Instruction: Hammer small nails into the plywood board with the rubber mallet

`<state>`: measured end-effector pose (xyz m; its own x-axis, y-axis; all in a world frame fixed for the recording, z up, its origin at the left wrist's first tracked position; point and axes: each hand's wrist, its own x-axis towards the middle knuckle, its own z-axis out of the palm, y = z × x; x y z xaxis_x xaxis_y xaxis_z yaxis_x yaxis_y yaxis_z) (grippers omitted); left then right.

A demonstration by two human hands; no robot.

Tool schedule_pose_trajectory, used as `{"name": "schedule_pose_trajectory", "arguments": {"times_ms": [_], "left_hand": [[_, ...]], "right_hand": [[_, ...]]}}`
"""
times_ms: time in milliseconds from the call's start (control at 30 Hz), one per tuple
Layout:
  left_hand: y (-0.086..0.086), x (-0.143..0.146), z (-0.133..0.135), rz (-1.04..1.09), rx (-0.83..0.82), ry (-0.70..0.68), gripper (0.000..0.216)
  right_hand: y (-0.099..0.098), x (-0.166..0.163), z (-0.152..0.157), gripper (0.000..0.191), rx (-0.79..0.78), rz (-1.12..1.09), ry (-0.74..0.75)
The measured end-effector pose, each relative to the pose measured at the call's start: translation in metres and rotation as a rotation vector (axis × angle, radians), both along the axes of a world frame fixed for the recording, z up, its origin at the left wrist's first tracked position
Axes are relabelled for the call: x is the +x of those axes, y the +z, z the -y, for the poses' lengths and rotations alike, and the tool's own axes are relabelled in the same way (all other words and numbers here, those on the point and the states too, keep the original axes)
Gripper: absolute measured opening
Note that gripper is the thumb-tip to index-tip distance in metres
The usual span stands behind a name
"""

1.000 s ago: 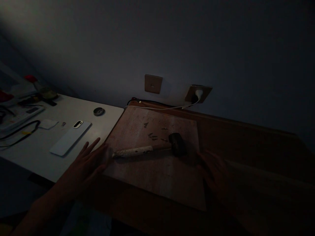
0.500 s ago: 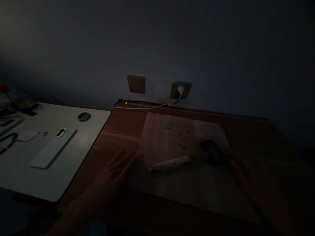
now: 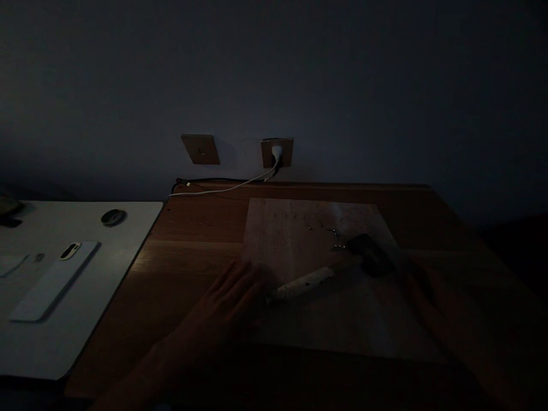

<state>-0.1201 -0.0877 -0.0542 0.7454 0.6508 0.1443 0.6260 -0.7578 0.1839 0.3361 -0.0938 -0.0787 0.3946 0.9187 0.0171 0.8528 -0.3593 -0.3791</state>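
A square wooden board (image 3: 299,240) lies on a brown wooden table (image 3: 192,257) in dim light. On the board rests a hammer (image 3: 338,268) with a pale handle and a dark head, and a few small nails (image 3: 336,240) lie just beyond the head. My left hand (image 3: 226,305) lies flat with fingers stretched, touching the board's left edge near the handle's end. My right hand (image 3: 428,299) rests at the board's right edge beside the hammer head; its fingers are lost in shadow.
A white table (image 3: 85,297) adjoins on the left, with a white phone (image 3: 51,279) and a small round dark object (image 3: 113,217) on it. Behind, the wall carries a switch plate (image 3: 200,149) and a socket (image 3: 277,152) with a white plug and cable.
The board with the hammer has slid to the right across the brown table, away from the white table, with both hands at its edges. The view has swung right as well.
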Motion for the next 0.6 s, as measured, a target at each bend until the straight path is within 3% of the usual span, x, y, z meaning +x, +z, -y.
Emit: {"name": "schedule_pose_trajectory", "arguments": {"times_ms": [200, 467, 600], "left_hand": [[0.001, -0.002, -0.006, -0.016, 0.096, 0.019, 0.065], [0.002, -0.064, -0.006, -0.041, 0.033, 0.143, 0.057], [0.004, -0.048, -0.007, 0.043, 0.03, 0.081, 0.052]], "right_hand": [[-0.007, -0.015, 0.005, 0.056, 0.073, -0.015, 0.073], [-0.001, -0.044, 0.01, 0.058, 0.098, -0.101, 0.222], [0.01, -0.053, -0.003, 0.045, 0.234, -0.136, 0.263]]}}
